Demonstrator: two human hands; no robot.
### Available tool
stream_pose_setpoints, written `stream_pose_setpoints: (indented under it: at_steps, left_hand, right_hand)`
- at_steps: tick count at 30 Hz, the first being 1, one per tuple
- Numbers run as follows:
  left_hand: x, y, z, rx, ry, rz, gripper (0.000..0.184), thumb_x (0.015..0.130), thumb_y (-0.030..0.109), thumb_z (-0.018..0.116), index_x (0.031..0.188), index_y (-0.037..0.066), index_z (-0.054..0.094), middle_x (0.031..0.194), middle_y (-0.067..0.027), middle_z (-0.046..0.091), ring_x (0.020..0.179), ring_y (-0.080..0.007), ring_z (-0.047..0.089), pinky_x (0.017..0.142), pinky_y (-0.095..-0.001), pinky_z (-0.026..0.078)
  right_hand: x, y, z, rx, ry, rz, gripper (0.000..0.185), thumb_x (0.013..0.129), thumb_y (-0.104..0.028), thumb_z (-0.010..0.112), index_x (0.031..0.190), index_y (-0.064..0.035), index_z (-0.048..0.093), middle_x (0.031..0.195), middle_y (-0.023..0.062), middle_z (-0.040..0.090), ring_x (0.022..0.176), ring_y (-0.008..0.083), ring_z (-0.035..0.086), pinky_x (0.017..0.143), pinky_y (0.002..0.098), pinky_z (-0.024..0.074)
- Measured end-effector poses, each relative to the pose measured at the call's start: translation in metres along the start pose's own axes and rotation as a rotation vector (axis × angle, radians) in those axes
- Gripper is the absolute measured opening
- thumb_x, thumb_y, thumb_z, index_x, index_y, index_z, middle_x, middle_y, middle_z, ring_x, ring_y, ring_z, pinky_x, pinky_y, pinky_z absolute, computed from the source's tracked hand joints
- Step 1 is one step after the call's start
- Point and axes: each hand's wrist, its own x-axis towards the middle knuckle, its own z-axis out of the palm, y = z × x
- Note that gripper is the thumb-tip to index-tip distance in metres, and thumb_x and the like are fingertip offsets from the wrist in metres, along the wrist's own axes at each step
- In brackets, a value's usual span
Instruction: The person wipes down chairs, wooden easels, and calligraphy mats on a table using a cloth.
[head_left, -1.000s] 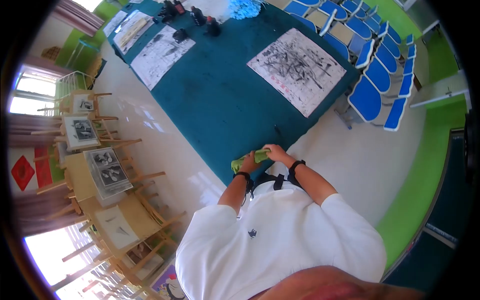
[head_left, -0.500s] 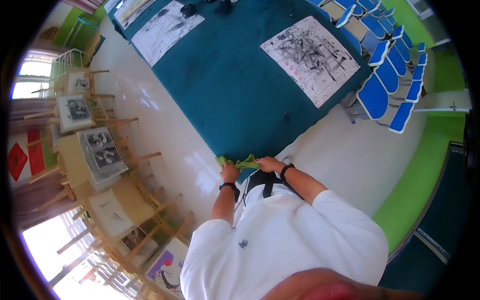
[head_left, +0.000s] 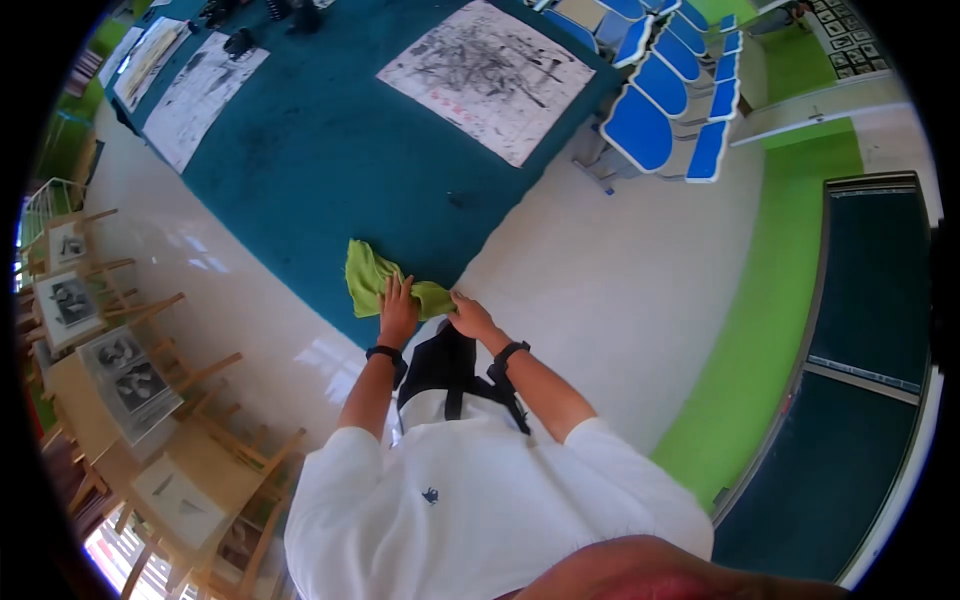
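A crumpled green cloth [head_left: 368, 280] lies at the near corner of the table's dark teal cover [head_left: 330, 180]. My left hand [head_left: 399, 312] rests on the cloth with its fingers stretched out flat. Close beside it, my right hand [head_left: 472, 318] pinches the cloth's right end at the table edge. Part of the cloth is hidden under my left fingers.
Ink-marked white sheets [head_left: 490, 75] lie on the table, with dark pots [head_left: 238, 42] at the far left. Blue chairs [head_left: 640, 125] stand right of the table. Wooden easels with drawings [head_left: 128, 375] line the left side. A dark green board [head_left: 862, 290] is at the right.
My view has turned right. The cloth, bunched between both hands before, is now spread further onto the table corner. My left hand has gone from gripping it to lying flat on it.
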Motion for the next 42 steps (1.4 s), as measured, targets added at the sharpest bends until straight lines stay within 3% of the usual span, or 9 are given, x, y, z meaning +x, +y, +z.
stream_pose_setpoints:
  at_steps: [8,14,16,24,28,32,34,39,42]
  left_hand:
    - [-0.009,0.042,0.05,0.121,-0.174,0.131,0.042,0.084,0.017,0.056,0.124,0.006,0.05,0.154,-0.0214,0.022,0.144,-0.0398,0.017,0.111,-0.0575,0.024]
    - [0.017,0.084,0.061,0.335,-0.3,0.17,0.039,0.085,0.023,0.057,0.117,0.001,0.051,0.137,-0.0277,0.047,0.13,-0.0437,0.042,0.101,-0.0568,0.039]
    - [0.06,0.137,0.044,0.115,-0.7,0.028,0.036,0.088,0.028,0.054,0.11,0.0,0.054,0.11,-0.0286,0.063,0.105,-0.0449,0.06,0.087,-0.0537,0.049]
    - [0.184,0.404,0.104,-0.139,-0.645,0.371,0.036,0.095,0.035,0.044,0.108,0.004,0.057,0.097,-0.0255,0.066,0.092,-0.0449,0.063,0.079,-0.053,0.05]
    - [0.23,0.501,0.174,0.028,-0.543,0.639,0.037,0.097,0.037,0.041,0.113,0.007,0.056,0.101,-0.0266,0.064,0.093,-0.045,0.062,0.077,-0.0527,0.05]
    - [0.278,0.64,0.194,-0.647,-0.973,-0.46,0.055,0.093,0.051,0.052,0.121,0.003,0.052,0.102,-0.0166,0.066,0.09,-0.0309,0.065,0.074,-0.0401,0.055]
    - [0.312,0.662,0.269,-0.652,-0.986,-0.316,0.057,0.091,0.054,0.054,0.119,0.004,0.055,0.103,-0.0131,0.065,0.094,-0.0297,0.063,0.073,-0.0388,0.053]
    - [0.36,0.773,0.313,-0.399,-0.26,0.315,0.042,0.083,0.032,0.069,0.108,-0.001,0.058,0.098,-0.0209,0.064,0.09,-0.0357,0.062,0.076,-0.0457,0.049]
    - [0.401,0.812,0.339,-0.393,-0.006,0.431,0.035,0.081,0.023,0.07,0.104,-0.002,0.059,0.098,-0.0241,0.063,0.093,-0.0427,0.06,0.081,-0.0491,0.047]
  right_hand:
    - [-0.069,0.027,-0.02,-0.033,-0.344,-0.017,0.032,0.082,-0.013,0.051,0.111,-0.0015,0.061,0.096,0.0262,0.065,0.095,0.0408,0.063,0.087,0.049,0.0483]
    - [-0.08,0.073,-0.111,0.433,0.058,0.11,0.043,0.089,-0.01,0.052,0.132,-0.0111,0.052,0.089,0.0198,0.067,0.082,0.0312,0.067,0.074,0.0422,0.0543]
    - [-0.085,0.085,-0.155,0.696,0.102,0.231,0.034,0.094,-0.006,0.05,0.127,-0.0083,0.057,0.094,0.0128,0.067,0.079,0.0194,0.065,0.073,0.0352,0.0556]
    - [-0.114,0.218,-0.302,0.563,0.839,0.225,0.036,0.087,-0.008,0.055,0.122,-0.0067,0.063,0.092,0.0146,0.07,0.076,0.0182,0.064,0.071,0.0311,0.0504]
    - [-0.133,0.302,-0.375,0.771,0.608,0.385,0.03,0.089,-0.016,0.056,0.114,-0.0055,0.068,0.081,0.0075,0.069,0.056,0.0141,0.054,0.055,0.0282,0.0462]
    - [-0.135,0.372,-0.479,0.502,0.411,0.294,0.027,0.087,-0.023,0.058,0.1,-0.0045,0.071,0.072,0.0094,0.068,0.058,0.0207,0.059,0.06,0.0351,0.0492]
    - [-0.152,0.408,-0.519,0.341,0.35,0.388,0.028,0.085,-0.026,0.059,0.1,-0.0046,0.07,0.071,0.0119,0.067,0.064,0.0236,0.064,0.065,0.0382,0.0508]
    - [-0.138,0.491,-0.579,0.246,0.797,0.223,0.033,0.084,-0.024,0.061,0.106,-0.0006,0.068,0.075,0.017,0.067,0.072,0.0294,0.067,0.069,0.0383,0.0519]
    - [-0.114,0.518,-0.647,0.437,0.512,0.343,0.039,0.081,-0.026,0.061,0.106,0.0027,0.067,0.082,0.0222,0.068,0.071,0.0384,0.066,0.07,0.0423,0.0532]
